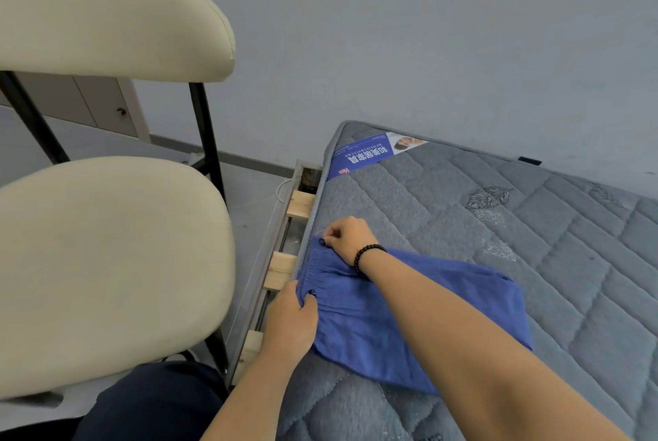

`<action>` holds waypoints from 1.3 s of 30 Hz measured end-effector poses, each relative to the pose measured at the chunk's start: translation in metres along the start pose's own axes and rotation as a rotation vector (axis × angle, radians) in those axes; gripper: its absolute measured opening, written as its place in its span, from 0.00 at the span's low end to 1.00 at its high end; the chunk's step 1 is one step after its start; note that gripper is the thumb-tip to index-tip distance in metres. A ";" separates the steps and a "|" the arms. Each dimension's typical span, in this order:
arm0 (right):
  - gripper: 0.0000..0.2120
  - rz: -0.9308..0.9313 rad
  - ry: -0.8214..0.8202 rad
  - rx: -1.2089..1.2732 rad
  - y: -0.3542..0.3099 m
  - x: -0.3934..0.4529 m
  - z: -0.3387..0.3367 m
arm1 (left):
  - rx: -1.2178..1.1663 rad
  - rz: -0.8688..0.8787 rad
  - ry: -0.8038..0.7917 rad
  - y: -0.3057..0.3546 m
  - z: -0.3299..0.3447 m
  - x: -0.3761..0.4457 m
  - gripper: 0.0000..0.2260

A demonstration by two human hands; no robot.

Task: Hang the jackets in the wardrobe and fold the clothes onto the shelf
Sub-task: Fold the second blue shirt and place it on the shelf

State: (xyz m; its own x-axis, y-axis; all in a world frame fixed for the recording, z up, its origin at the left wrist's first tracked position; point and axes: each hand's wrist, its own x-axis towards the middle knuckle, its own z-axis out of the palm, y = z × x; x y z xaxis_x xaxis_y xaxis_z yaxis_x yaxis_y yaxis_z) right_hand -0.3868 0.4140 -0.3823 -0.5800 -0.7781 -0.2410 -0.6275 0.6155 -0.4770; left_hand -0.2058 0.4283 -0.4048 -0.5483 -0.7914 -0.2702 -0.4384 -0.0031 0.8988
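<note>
**K:** Grey quilted mattress was the work surface, pushed against a plain grey wall. Where was the garment?

**R:** Blue garment lay flat near the mattress's left edge, elastic waistband toward that edge, rest of the cloth spread rightward.

**K:** Hands?

**R:** Both on the waistband. Left hand gripped the near end, thumb on top, fingers curled under the fabric. Right hand pinched the far end — fingers tightly curled, beaded bracelet on the wrist.

**K:** Anything around it?

**R:** Blue printed label at the mattress's far corner. Wooden bed slats showed just beside the left edge. Further left — cream padded chair with black legs. Low cabinet stood behind it against the wall.
</note>
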 end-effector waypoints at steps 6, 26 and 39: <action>0.04 -0.115 0.096 0.338 0.018 -0.029 -0.004 | -0.055 0.018 0.052 0.001 0.002 0.002 0.08; 0.18 0.007 0.772 0.063 0.146 -0.117 -0.027 | 0.677 0.747 0.148 0.002 0.052 -0.012 0.19; 0.02 0.407 0.464 0.531 0.260 -0.143 -0.105 | 0.899 1.136 -0.372 0.016 0.148 -0.061 0.31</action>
State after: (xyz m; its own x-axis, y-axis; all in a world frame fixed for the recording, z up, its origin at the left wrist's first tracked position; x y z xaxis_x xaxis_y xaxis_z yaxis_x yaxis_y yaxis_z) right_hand -0.5214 0.6986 -0.3832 -0.9390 -0.3032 -0.1624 -0.0589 0.6068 -0.7927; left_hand -0.2848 0.5672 -0.4249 -0.9732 0.0841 0.2141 0.1308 0.9680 0.2144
